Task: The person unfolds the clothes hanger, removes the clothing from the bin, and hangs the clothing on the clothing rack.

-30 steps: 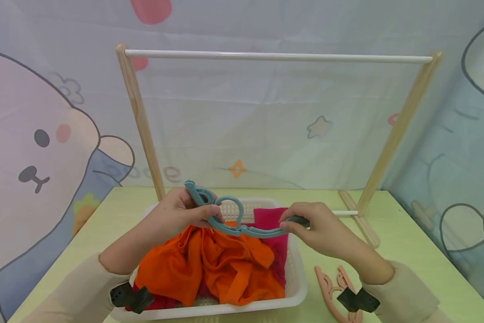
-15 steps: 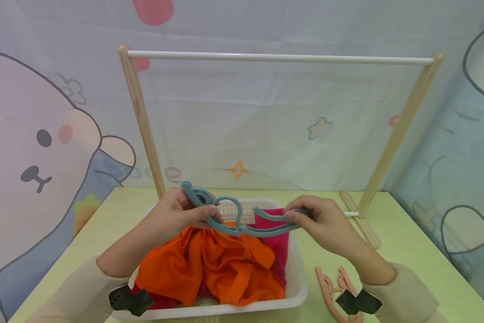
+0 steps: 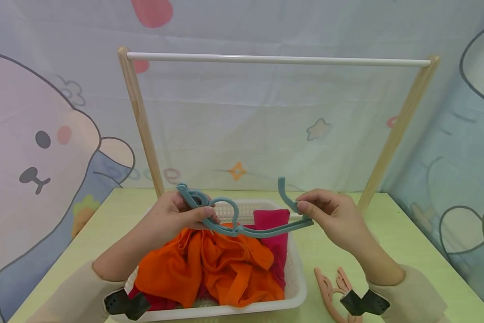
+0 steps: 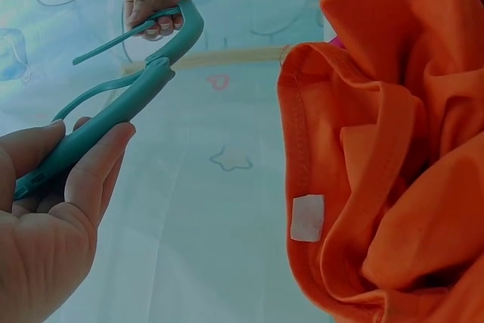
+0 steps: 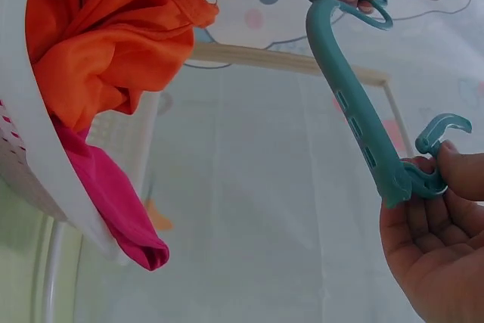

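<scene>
A teal folding clothes hanger is held level above the laundry basket. My left hand grips its left part beside the curved hook, thumb in front. My right hand pinches the slim hinged arm at the right end, which stands swung up from the main bar. In the right wrist view, thumb and fingers hold the hanger at that hinge. Below lie an orange cloth garment and a magenta cloth in the white basket. The left wrist view shows the orange garment with a white tag.
Behind the basket stands a drying rack with wooden legs and a white top rail. A peach folded hanger lies on the yellow-green table at right, near my right wrist. A printed cloth backdrop hangs behind.
My right hand has moved right and swung the hanger's slim end arm out from along the bar until it points up. The left hand has shifted slightly left, keeping its grip.
</scene>
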`<state>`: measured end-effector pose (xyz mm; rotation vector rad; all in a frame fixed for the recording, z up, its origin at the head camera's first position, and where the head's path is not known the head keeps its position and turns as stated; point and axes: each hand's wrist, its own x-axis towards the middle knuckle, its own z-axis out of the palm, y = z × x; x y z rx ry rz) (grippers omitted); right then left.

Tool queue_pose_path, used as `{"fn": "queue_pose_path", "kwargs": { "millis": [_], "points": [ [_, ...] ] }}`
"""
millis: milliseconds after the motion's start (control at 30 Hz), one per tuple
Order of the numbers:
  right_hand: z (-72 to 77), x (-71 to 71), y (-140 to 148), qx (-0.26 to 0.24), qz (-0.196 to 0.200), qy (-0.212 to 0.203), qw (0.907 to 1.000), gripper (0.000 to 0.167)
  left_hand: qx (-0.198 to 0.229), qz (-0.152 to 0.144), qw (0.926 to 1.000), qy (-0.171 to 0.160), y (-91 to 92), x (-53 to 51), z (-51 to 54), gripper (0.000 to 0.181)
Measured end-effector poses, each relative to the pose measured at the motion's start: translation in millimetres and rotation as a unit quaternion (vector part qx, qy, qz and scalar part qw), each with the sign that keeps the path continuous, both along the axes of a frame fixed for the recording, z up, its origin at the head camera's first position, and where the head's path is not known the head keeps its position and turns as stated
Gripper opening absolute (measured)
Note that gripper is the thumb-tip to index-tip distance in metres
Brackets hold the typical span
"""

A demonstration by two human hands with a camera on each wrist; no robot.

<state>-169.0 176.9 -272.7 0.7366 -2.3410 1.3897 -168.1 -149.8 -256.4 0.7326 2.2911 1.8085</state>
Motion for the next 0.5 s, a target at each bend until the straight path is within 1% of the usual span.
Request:
{"fn": "queue_pose_path", "kwargs": {
  "millis": [100,300,367,500],
  "points": [
    [-0.3,-0.2,3.2,-0.008,-0.017,-0.001,0.9998,0.010,0.003,0.006,1.0000,-0.002,-1.4,-0.3,-0.9,0.025],
    [-0.2,-0.6,8.4,-0.023,-0.059,0.019,0.9978,0.010,0.006,0.020,0.9997,0.015,-5.7,1.2,-0.8,0.028],
    [0.2,-0.5,10.1,-0.028,-0.065,0.021,0.9972,0.011,0.012,0.023,0.9996,0.015,-6.9,2.2,-0.5,0.027],
    [0.4,-0.7,13.1,-0.042,-0.064,0.017,0.9970,0.011,0.021,0.026,0.9994,0.010,-8.8,3.3,-0.6,0.028]
  ]
}}
